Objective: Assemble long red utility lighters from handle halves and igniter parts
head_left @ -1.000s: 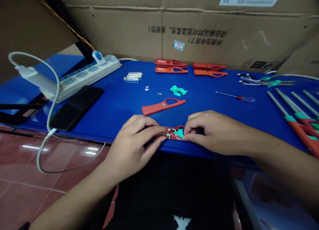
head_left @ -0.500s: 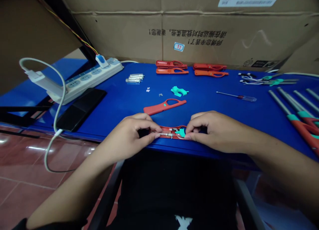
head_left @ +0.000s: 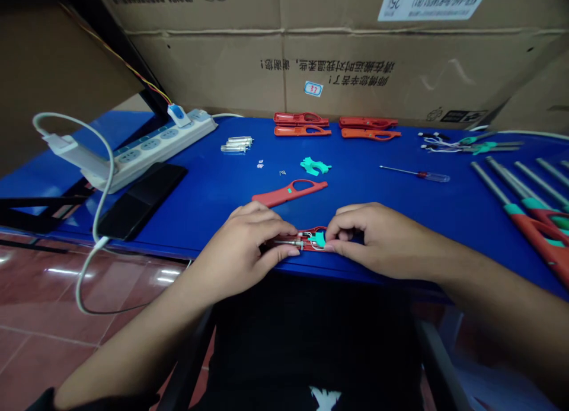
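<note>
your bent left hand (head_left: 253,245) holding an open red plastic shell (head_left: 309,247), your right hand (head_left: 362,236) pinching its other end, looped red plastic half (head_left: 279,196) just beyond

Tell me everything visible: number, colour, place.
open plastic shell: one, red, between hands
plastic trigger: one, green, inside it
looped plastic shell: one, red, beyond hands
stacked plastic shells: several, red and orange, back
cylindrical tubes: several, clear, back left
tiny flat pieces: few, white, centre
thin pins: few, silvery, centre
curved plastic parts: several, green, centre
screwdriver: one, red and clear, right
wired parts: several, green and white, back right
metal-tubed handles: several, red, right
power strip: one, white, left
phone: one, black, left
phone cable: one, white, left
cardboard box: one, brown, back
tabletop: one, blue, underneath
floor tiles: several, red, left
left hand: one, at open shell
right hand: one, at open shell
</note>
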{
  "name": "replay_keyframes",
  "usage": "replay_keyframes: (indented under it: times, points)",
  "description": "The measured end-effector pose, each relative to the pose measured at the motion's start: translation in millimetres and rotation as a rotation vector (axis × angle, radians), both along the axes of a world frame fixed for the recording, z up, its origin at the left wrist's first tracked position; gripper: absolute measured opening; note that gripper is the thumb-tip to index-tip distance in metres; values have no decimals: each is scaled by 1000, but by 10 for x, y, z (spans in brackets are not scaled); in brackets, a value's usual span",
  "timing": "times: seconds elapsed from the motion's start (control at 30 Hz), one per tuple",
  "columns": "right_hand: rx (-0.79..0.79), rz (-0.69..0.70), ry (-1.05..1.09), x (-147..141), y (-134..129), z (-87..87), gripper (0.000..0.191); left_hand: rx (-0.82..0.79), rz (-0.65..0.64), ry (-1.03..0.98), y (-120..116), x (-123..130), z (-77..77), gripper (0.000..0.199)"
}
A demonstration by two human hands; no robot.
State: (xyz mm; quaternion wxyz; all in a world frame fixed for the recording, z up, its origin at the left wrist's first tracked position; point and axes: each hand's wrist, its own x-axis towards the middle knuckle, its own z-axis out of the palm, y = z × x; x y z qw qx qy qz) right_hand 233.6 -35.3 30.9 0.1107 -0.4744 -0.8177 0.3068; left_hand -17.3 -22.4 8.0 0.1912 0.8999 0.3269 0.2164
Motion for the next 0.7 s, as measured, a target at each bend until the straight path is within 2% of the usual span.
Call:
replay_keyframes:
  times: [0.17, 0.53, 0.7]
  points:
    - [1, -5, -10, -2, 8, -15, 15, 74, 17, -3, -56, -47, -7, 19]
    - [6, -30, 46, 4, 3, -47, 12, 321, -89, -137, -82, -47, -111, 33]
    - [64, 86, 96, -2, -4, -43, 26, 419, -118, -118, -114, -62, -129, 38]
